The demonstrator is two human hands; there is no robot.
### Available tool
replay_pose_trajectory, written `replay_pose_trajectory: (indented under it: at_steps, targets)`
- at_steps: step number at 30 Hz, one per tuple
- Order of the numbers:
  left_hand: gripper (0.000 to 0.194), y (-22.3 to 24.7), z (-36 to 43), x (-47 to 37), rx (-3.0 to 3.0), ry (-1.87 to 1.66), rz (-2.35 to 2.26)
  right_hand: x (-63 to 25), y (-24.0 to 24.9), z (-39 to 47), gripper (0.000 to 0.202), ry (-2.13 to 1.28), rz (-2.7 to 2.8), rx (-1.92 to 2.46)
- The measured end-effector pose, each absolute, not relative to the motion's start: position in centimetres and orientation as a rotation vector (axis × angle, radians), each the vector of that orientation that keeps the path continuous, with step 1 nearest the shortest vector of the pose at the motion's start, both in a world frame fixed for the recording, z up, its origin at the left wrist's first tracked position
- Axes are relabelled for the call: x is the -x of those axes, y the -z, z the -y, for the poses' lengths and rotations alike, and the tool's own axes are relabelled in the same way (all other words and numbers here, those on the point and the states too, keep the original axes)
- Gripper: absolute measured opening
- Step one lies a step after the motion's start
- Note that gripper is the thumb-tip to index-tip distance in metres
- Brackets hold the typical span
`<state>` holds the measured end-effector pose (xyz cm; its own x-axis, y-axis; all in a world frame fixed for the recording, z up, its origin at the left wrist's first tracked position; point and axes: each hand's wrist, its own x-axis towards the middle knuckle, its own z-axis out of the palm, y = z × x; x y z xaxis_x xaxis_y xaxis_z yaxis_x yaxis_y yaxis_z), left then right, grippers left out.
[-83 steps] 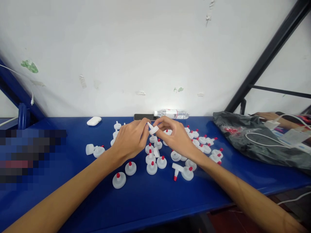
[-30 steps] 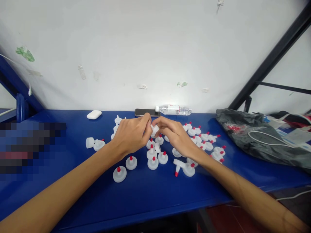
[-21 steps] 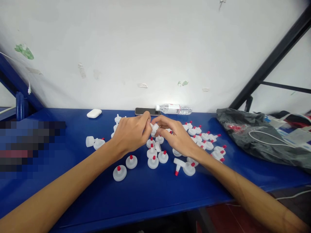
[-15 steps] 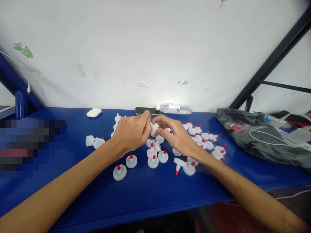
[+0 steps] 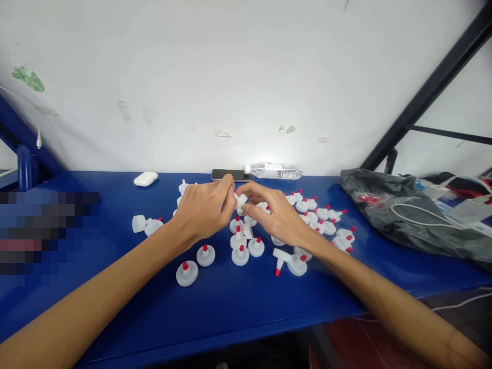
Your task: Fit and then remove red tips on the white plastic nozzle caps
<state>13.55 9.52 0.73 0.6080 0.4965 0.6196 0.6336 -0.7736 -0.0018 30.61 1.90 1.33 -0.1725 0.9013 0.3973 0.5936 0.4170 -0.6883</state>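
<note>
Between my two hands, above the middle of the blue table (image 5: 215, 307), is a white plastic nozzle cap (image 5: 241, 199). My left hand (image 5: 209, 207) is closed on its narrow end, and my fingers hide that tip. The thumb and fingers of my right hand (image 5: 274, 212) grip the wide round base. Below them stand several white nozzle caps with red tips (image 5: 240, 255). Two more red-tipped caps (image 5: 187, 273) sit upright in front of my left hand. Near my right wrist, one cap (image 5: 282, 256) lies on its side against another.
A white earphone case (image 5: 146, 179), a dark phone (image 5: 230, 175) and a clear plastic bottle (image 5: 273, 170) lie along the wall. More red-tipped caps (image 5: 328, 227) spread to the right, beside a dark plastic bag (image 5: 369, 220). Pale caps (image 5: 139, 223) lie on the left.
The whole view has shifted slightly, so everything appears a little further left. Both hands keep their hold on the nozzle cap, with barely any other movement.
</note>
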Motion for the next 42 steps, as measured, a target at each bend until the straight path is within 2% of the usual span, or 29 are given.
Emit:
replay_pose_trajectory:
  at_steps: [42]
  targets:
    - [0.019,-0.37,-9.59,-13.66,2.653,0.853,0.957,-30.19,-1.49,-1.80,0.019,-0.447,1.957,1.340]
